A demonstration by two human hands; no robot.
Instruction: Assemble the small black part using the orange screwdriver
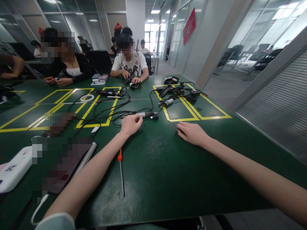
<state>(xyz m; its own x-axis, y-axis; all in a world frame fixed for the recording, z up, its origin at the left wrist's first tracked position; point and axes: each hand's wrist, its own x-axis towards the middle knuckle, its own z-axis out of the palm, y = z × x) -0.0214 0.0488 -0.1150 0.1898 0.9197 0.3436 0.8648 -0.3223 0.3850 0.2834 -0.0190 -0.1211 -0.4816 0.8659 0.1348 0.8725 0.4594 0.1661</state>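
My left hand is closed, its fingers curled towards the thumb, just in front of a grey-and-black pen-shaped power tool with a cord. Whether the fingers touch that tool or hold something small, I cannot tell. Resting on the green table, my right hand has its fingers loosely curled in, with no object seen in it. A screwdriver with an orange handle lies below my left wrist, part of its handle hidden by the forearm. A small black piece is beside the power tool's tip.
Black cables sprawl across the table among yellow tape outlines. More corded tools lie at right back. A white ring, a dark phone-like slab and a white case are on the left. Co-workers sit opposite.
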